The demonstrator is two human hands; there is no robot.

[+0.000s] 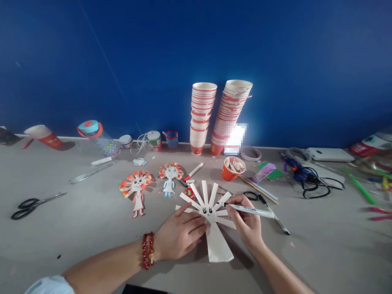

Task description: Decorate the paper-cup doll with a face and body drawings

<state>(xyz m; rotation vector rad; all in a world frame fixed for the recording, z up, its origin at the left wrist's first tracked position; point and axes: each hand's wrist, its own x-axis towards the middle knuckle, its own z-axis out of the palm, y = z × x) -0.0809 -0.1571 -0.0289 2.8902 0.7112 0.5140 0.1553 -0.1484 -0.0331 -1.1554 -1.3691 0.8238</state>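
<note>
Hands meet low in the centre of the frame over a white paper figure [211, 220] lying flat on the grey table [76, 237]: a round face with two drawn eyes and a small mouth, white strips fanned out around it like rays, and a long flared skirt piece pointing toward the bottom edge. The left hand [180, 234], a red bead bracelet [148, 250] at its wrist, rests open with fingers spread flat on the figure's left side. The right hand [246, 218] pinches a white marker [249, 210], its tip touching the paper just right of the face. Farther up and left lie two finished coloured paper dolls [153, 183]. Against the blue wall stand two stacks of paper cups [219, 118]. One pair of black scissors [32, 203] lies at far left.
</note>
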